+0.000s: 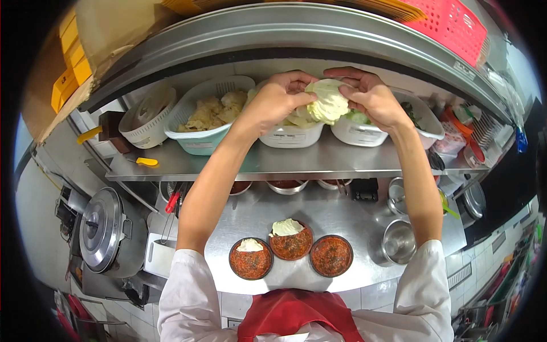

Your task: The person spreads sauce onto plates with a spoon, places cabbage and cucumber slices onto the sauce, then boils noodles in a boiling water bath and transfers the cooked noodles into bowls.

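- Cabbage leaf, roughly round: raised over white tubs.
- Left hand and right hand: pinching its opposite edges, equally near.
- Leafless sauce-filled dish: on steel counter, well below the leaf, toward the red apron.

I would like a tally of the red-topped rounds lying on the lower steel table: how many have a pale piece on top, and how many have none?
Red-topped rounds with a pale piece on top: 2
Red-topped round without a pale piece: 1
Total: 3
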A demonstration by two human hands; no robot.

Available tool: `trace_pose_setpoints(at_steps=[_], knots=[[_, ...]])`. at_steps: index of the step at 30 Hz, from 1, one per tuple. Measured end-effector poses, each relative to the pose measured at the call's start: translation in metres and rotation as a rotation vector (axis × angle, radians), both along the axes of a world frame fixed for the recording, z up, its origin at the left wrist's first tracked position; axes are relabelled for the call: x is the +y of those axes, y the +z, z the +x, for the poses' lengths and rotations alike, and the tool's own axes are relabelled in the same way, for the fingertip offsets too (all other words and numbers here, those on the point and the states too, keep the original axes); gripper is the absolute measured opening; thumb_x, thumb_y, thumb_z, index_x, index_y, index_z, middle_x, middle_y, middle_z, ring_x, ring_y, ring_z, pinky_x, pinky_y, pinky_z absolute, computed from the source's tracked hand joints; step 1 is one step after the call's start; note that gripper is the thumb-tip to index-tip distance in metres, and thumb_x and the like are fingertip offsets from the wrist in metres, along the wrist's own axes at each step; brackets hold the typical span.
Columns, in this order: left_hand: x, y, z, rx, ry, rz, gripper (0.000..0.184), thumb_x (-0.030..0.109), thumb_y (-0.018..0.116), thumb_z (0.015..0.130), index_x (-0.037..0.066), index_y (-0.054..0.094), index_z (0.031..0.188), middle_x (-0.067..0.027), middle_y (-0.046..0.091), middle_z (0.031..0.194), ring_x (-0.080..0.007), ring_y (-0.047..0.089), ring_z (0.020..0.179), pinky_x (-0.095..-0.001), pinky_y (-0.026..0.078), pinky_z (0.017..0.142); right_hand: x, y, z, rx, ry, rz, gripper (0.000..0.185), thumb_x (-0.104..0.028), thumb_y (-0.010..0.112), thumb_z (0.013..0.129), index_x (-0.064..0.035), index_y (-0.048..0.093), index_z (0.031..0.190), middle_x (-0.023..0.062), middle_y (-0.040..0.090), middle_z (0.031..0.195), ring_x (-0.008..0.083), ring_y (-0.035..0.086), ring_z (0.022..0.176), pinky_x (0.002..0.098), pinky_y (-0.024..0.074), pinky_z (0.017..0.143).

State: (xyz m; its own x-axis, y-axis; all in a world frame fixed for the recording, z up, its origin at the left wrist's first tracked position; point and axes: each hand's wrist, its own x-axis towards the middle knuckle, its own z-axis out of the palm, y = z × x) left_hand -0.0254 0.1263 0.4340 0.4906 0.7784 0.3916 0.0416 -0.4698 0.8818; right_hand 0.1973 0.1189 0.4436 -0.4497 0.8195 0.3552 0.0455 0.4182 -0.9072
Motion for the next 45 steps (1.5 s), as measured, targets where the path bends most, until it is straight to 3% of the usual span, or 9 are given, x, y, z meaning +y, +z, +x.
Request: trace_pose_setpoints(at_steps=[8,12,15,20,25,29,33,39,45], knots=[[0.049,-0.014,0.017,0.116,0.522,0.596,0.018,0.005,0.056,0.077,-0.001,0.064,0.091,-0.0106,0.066,0.075,-0.0161,0.062,0.065,-0.0277,0.050,0.065,0.003,-0.020,-0.015,0.169,-0.257,0.053,0.031,-0.003,0.056,0.087,-0.0014,0.053,0.118,0.0113,0.063,0.101,0.0139,0.058,0.085,0.0266,0.0476,0.073],[0.107,-0.024,-0.014,0.114,0.511,0.351,0.021,0.004,0.057,0.076,0.002,0.063,0.095,-0.0131,0.067,0.083,-0.0238,0.064,0.073,-0.0319,0.051,0.072,0.044,-0.020,-0.027,0.057,-0.313,0.146,0.031,-0.002,0.053,0.088,-0.0046,0.052,0.119,0.0114,0.060,0.107,0.0142,0.058,0.088,0.0271,0.0490,0.075],[0.111,-0.033,-0.025,0.272,0.688,0.724,0.027,0.006,0.061,0.074,0.005,0.063,0.101,-0.0148,0.067,0.094,-0.0322,0.063,0.085,-0.0369,0.049,0.082,0.078,-0.021,-0.031,-0.554,-0.542,0.422,0.030,-0.006,0.051,0.090,-0.0089,0.053,0.120,0.0168,0.061,0.111,0.0275,0.062,0.093,0.0354,0.0492,0.081],[0.044,-0.024,-0.047,0.597,0.029,1.163,0.035,0.007,0.065,0.074,0.003,0.060,0.108,-0.0157,0.066,0.099,-0.0359,0.060,0.094,-0.0380,0.046,0.088,0.065,-0.017,-0.032,-0.639,-0.696,0.904,0.027,-0.008,0.050,0.090,-0.0091,0.056,0.117,0.0193,0.061,0.113,0.0302,0.059,0.104,0.0362,0.0447,0.091],[0.075,-0.027,-0.035,0.573,0.163,0.441,0.026,0.017,0.064,0.085,0.000,0.060,0.104,-0.0111,0.065,0.088,-0.0241,0.060,0.080,-0.0341,0.047,0.073,0.051,-0.011,-0.018,-0.541,0.004,0.202,0.037,-0.002,0.053,0.086,-0.0054,0.052,0.123,0.0164,0.062,0.109,0.0236,0.058,0.103,0.0329,0.0458,0.091],[0.086,-0.019,-0.032,0.324,0.219,0.111,0.028,0.024,0.064,0.085,-0.003,0.061,0.094,-0.0144,0.063,0.080,-0.0230,0.056,0.069,-0.0359,0.048,0.069,0.063,-0.017,-0.028,-0.652,-0.167,0.227,0.049,-0.006,0.060,0.083,-0.0035,0.043,0.128,0.0139,0.063,0.103,0.0195,0.059,0.101,0.0294,0.0464,0.089],[0.095,-0.020,-0.030,0.227,0.265,0.161,0.032,0.029,0.064,0.087,0.000,0.060,0.099,-0.0120,0.064,0.082,-0.0185,0.060,0.071,-0.0315,0.048,0.063,0.075,-0.005,-0.036,-0.919,-0.104,0.181,0.039,-0.023,0.069,0.072,-0.0005,0.060,0.103,0.0140,0.064,0.094,0.0233,0.061,0.087,0.0344,0.0480,0.073],[0.085,-0.030,-0.031,0.666,0.787,0.827,0.040,0.036,0.068,0.081,0.007,0.061,0.108,-0.0175,0.065,0.099,-0.0394,0.061,0.083,-0.0417,0.048,0.081,0.088,-0.013,-0.039,-1.029,0.049,0.244,0.042,-0.027,0.073,0.071,-0.0024,0.060,0.102,0.0088,0.061,0.087,0.0194,0.058,0.082,0.0308,0.0464,0.073],[0.041,0.002,-0.045,0.989,0.097,0.626,0.040,0.031,0.072,0.075,0.016,0.062,0.110,-0.0069,0.059,0.113,-0.0303,0.044,0.117,-0.0476,0.037,0.095,0.124,-0.009,-0.013,-0.758,-0.052,0.107,0.046,-0.034,0.070,0.075,-0.0025,0.060,0.108,0.0126,0.062,0.095,0.0218,0.058,0.091,0.0315,0.0463,0.079]])
